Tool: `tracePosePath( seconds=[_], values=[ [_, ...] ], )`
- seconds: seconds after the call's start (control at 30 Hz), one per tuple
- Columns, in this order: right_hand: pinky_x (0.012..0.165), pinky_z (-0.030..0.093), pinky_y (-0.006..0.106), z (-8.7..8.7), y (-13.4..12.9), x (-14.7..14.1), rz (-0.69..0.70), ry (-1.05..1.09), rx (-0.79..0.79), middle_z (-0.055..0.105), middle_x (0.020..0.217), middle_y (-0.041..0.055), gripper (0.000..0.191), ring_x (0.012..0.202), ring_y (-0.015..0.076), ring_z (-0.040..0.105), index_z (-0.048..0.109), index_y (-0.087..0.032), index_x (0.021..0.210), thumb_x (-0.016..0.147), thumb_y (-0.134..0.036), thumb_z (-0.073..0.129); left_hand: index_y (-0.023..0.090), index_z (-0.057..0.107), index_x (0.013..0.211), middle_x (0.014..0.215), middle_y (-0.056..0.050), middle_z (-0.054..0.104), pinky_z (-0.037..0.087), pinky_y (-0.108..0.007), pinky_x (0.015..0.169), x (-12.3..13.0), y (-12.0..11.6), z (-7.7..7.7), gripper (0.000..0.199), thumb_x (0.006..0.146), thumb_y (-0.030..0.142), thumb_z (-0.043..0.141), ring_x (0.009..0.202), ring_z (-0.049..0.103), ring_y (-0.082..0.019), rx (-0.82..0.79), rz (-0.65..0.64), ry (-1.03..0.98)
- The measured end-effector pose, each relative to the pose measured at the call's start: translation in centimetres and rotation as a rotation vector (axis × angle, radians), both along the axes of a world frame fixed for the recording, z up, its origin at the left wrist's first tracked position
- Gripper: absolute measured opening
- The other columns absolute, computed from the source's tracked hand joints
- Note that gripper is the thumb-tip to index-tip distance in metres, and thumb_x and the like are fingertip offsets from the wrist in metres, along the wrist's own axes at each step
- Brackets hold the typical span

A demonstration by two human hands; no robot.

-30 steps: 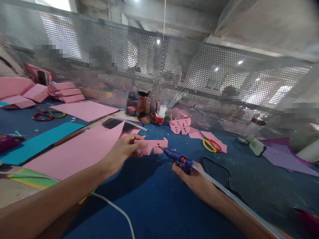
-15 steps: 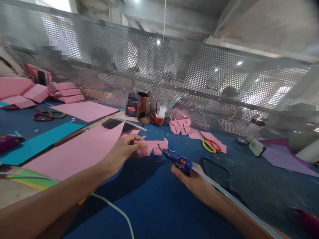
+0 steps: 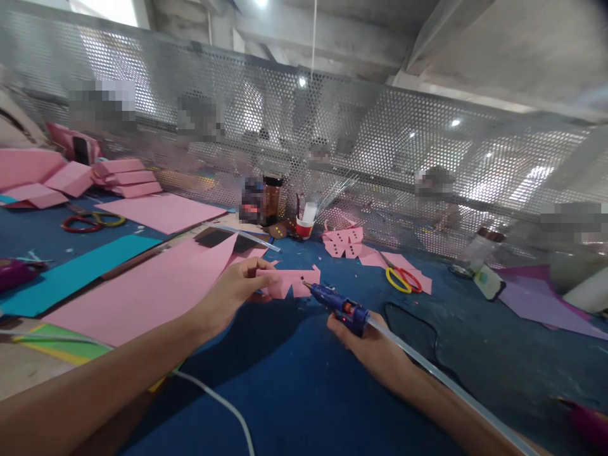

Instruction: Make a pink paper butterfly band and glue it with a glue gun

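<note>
Room below my left hand (image 3: 232, 285): blue tabletop (image 3: 270, 373)
Pinched there: notched pink paper strip (image 3: 288, 277)
Right hand (image 3: 373, 348): grips blue glue gun (image 3: 337, 304)

1. Paper (image 3: 285, 278): pink, narrow, notched along its lower edge, with a small dark square toward its right end; it is held up mid-scene, stretching left to right.
2. Gun (image 3: 338, 304): blue, with a small red light lit, tilted, its nozzle pointing left and far at the paper's right part.
3. Stick (image 3: 441, 375): long, translucent, running from the gun's rear toward near right.
</note>
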State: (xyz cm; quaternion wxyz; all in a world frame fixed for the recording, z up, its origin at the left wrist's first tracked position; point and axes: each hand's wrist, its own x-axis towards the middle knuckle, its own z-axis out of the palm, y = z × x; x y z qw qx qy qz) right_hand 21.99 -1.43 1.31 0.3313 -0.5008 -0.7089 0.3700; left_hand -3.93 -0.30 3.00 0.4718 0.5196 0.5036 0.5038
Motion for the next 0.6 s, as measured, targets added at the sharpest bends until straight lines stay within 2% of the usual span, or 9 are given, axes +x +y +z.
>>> tracePosePath(
  seconds=[0.17,0.33,0.6],
  values=[
    [0.051,0.040,0.022,0.05,-0.02,0.20,0.002,0.017,0.018,0.057,0.064,-0.0005,0.034,0.059,0.0126,0.050,0.068,-0.016,0.087,0.083,-0.049,0.063,0.019,0.061,0.079,0.080,-0.002,0.066,0.051,-0.027,0.066,0.09,0.09,0.24,0.027,0.071,0.041,0.073,0.075,0.063,-0.017,-0.008,0.017,-0.014],
    [0.049,0.037,0.022,0.26,-0.13,-0.16,-0.011,-0.024,0.004,0.056,0.064,-0.0009,0.032,0.057,0.0124,0.049,0.066,-0.017,0.081,0.081,-0.049,0.063,0.019,0.062,0.081,0.080,0.000,0.065,0.051,-0.027,0.066,-0.14,0.33,0.13,0.026,0.070,0.040,0.074,0.074,0.062,-0.016,-0.007,0.036,-0.034],
    [0.051,0.037,0.022,0.11,-0.10,-0.10,-0.019,-0.012,0.009,0.053,0.064,-0.0019,0.031,0.058,0.0117,0.046,0.065,-0.016,0.079,0.081,-0.047,0.064,0.019,0.062,0.083,0.082,-0.001,0.064,0.052,-0.026,0.067,-0.45,0.39,-0.18,0.022,0.075,0.037,0.073,0.076,0.062,-0.015,0.005,0.015,-0.043]
  ],
)
